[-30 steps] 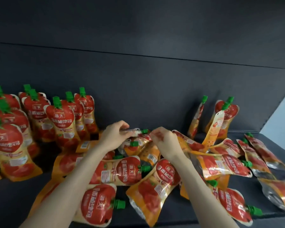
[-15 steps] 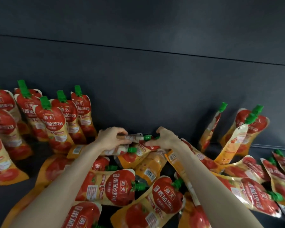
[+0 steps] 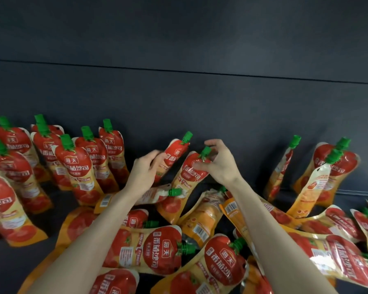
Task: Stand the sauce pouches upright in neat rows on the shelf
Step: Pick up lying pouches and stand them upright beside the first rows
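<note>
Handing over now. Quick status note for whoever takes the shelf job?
Left hand grips a tilted pouch by its body.
Right hand pinches the top of a second pouch beside it.
Done: standing rows at the left of the shelf.
Left: stand these two, then the lying pile in front and the leaning pouches at right.

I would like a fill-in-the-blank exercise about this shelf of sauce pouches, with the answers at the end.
Every cap here is ___ in colour.
The upright rows stand to the ___ of both hands.
The left hand grips the far pouch and the right hand grips the near pouch, so each holds ___ pouch.
Answers: green; left; one.
</note>
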A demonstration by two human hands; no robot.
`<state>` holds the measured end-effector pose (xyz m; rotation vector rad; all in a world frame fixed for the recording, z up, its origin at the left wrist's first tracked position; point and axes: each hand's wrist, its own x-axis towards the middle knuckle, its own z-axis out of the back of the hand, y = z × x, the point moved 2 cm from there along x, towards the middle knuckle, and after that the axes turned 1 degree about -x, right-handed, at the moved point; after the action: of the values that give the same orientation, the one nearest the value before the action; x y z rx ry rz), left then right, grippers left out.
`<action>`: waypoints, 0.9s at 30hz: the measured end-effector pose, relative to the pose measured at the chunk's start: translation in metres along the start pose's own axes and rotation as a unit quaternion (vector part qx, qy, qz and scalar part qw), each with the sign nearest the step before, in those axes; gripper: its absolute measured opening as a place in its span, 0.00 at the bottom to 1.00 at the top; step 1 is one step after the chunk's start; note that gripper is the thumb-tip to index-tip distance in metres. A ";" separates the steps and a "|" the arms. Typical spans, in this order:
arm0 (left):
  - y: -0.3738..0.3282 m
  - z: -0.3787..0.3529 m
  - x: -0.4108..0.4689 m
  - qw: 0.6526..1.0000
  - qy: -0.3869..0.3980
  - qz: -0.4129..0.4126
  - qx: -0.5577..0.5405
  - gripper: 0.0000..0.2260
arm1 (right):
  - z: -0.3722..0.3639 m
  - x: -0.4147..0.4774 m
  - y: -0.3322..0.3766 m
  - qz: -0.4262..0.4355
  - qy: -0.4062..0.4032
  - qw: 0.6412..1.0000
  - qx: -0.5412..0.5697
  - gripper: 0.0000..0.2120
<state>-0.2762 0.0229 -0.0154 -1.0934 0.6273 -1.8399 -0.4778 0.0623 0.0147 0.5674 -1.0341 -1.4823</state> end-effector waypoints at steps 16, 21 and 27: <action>0.010 0.001 0.006 0.975 0.004 0.136 -0.177 0.20 | -0.018 0.007 0.000 0.027 -0.001 0.999 0.028 0.23; 0.022 0.008 0.008 0.981 0.028 0.124 -0.150 0.24 | -0.018 0.006 -0.012 -0.005 -0.018 0.999 0.027 0.30; 0.018 0.009 0.007 0.990 0.000 0.105 -0.092 0.23 | -0.015 0.007 -0.018 -0.031 0.004 0.999 0.041 0.29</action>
<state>-0.2625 0.0080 -0.0219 -1.1006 0.8924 -1.6253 -0.4768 0.0500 -0.0064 0.6677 -1.0836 -1.4956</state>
